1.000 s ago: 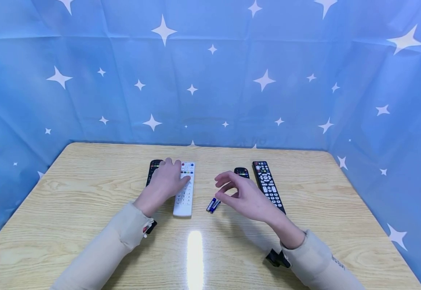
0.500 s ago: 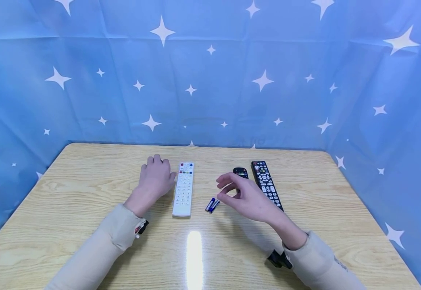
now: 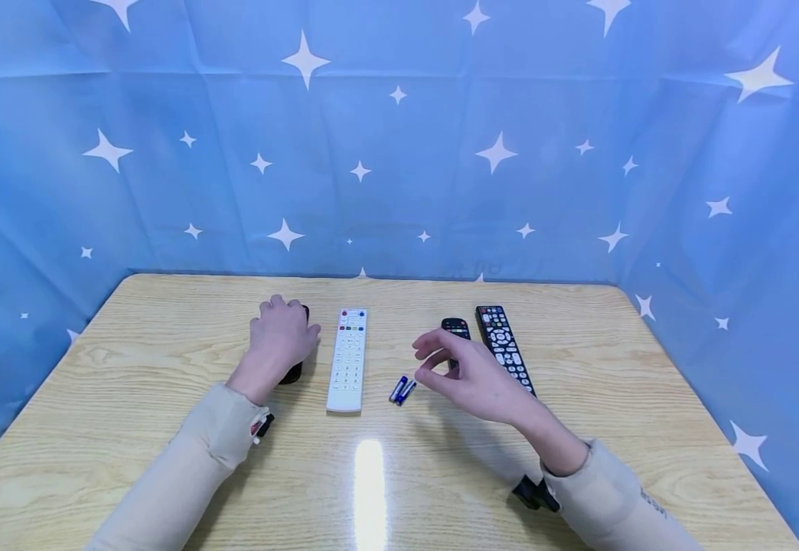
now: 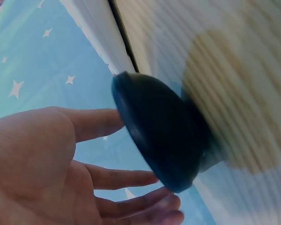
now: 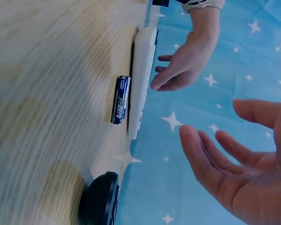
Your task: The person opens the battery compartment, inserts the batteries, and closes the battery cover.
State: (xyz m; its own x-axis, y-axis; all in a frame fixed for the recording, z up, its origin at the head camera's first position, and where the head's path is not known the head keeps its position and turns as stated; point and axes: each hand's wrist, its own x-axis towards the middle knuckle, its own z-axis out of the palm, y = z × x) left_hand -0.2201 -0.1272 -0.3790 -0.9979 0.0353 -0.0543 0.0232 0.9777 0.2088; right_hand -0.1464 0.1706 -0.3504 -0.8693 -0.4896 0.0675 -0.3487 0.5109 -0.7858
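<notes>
My left hand (image 3: 277,337) is over a black remote control (image 3: 292,373) at the left of the row. It covers most of that remote. In the left wrist view, the loosely spread fingers (image 4: 98,125) reach the edge of the black remote (image 4: 154,131); whether they touch it I cannot tell. My right hand (image 3: 478,383) hovers with bent, relaxed fingers and nothing between them, just right of two blue-and-silver batteries (image 3: 402,390). Beneath it lies a second black remote (image 3: 456,327), partly hidden. The right wrist view shows one battery (image 5: 121,100) and the right hand (image 5: 243,161) apart from it.
A white remote (image 3: 347,360) lies between the left hand and the batteries. A longer black remote (image 3: 501,337) with white buttons is at the right, its lower end behind the right hand. The wooden table (image 3: 613,428) meets a blue star-patterned curtain (image 3: 399,153).
My left hand has moved left, from over the white remote's edge to over the left black remote, whose lower end now shows. The right hand has barely moved.
</notes>
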